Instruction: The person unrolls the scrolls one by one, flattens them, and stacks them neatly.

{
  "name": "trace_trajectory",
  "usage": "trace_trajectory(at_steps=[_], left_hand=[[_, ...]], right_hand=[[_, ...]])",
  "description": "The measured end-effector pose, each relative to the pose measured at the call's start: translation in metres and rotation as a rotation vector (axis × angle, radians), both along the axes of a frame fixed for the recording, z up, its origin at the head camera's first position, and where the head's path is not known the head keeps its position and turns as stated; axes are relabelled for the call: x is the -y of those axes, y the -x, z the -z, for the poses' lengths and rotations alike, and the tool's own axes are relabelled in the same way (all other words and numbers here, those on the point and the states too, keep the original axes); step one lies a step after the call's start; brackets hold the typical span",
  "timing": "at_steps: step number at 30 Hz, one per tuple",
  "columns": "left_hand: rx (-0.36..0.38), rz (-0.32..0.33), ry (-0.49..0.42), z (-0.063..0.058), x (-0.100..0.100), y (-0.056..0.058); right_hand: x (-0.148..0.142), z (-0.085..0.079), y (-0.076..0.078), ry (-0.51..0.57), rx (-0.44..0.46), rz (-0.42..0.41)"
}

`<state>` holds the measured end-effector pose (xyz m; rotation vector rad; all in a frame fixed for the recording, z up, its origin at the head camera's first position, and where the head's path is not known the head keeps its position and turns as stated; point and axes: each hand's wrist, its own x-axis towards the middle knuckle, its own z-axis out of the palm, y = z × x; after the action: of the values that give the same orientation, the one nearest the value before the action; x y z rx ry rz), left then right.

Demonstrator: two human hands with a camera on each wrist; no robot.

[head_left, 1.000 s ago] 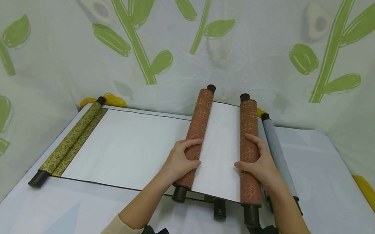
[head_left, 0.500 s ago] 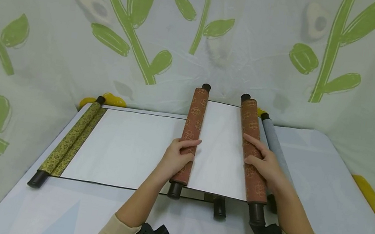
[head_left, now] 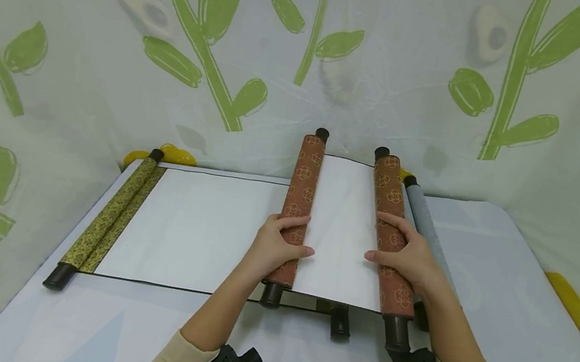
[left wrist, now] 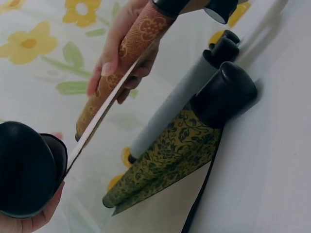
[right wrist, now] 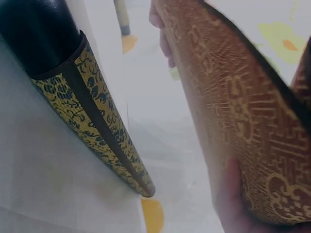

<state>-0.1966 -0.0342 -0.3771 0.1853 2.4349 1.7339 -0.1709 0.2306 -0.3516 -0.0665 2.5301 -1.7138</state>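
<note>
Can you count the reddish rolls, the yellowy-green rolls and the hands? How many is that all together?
Red-brown rolls: 2
Yellow-green rolls: 2 (one is mostly hidden in the head view)
Hands: 2 (left hand, right hand)
Total: 6

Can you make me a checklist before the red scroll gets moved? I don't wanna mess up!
1. Left hand grips the left red roll: ok.
2. Right hand grips the right red roll: ok.
3. Both rolls held up off the table: ok.
4. Space underneath free: not ok, the yellow-green scroll reaches under there.
5. Back of the paper clean: cannot tell, it's hidden.
</note>
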Motion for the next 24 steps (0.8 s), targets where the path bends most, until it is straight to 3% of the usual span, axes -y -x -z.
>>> trace_trajectory(at_steps=[9,16,20,24], left_hand=[[-0.079,0.021,0.041,0.000,0.007,0.001],[-0.054,0.027,0.007,0.000,0.015,0.006],[-0.046,0.037,-0.013,0.000,0.017,0.007],[-0.047,0.029,0.025,-0.002,0.018,0.007]], right_hand=[[-0.003,0.000,0.000,0.063,-0.024,-0.032],[-0.011,-0.003,0.000,0.113,0.009,-0.094],[-0.012,-0.003,0.000,0.105,0.022,-0.078],[-0.011,-0.001,0.000,0.050,0.020,-0.033]])
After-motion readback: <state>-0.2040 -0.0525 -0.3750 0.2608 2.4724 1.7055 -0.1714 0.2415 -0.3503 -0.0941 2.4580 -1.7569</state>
